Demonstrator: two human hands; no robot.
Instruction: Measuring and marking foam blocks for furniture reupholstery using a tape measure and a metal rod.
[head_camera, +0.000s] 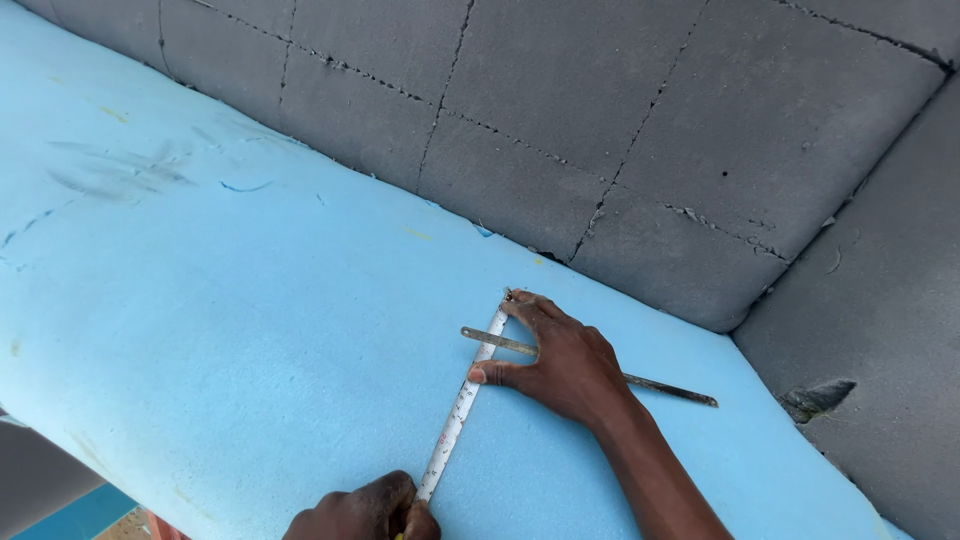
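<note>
Your right hand (560, 360) presses a measuring tape (462, 405) flat on the blue foam sheet (250, 330), near its far edge by the grey foam wall (600, 110). Your left hand (365, 512) grips the tape at the near edge. A thin metal blade (660, 386) lies under your right hand.

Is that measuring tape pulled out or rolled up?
Pulled out: the measuring tape lies straight on the blue foam, spanning from left hand to right hand.

Matt, finely pored light-blue foam sheet (250, 320), smudged with dark marks. On it, flexible pale measuring tape (462, 405), printed, slightly glossy; beside that, thin dull grey metal blade (660, 385). Behind the sheet, rough, cracked grey foam blocks (560, 110).
</note>
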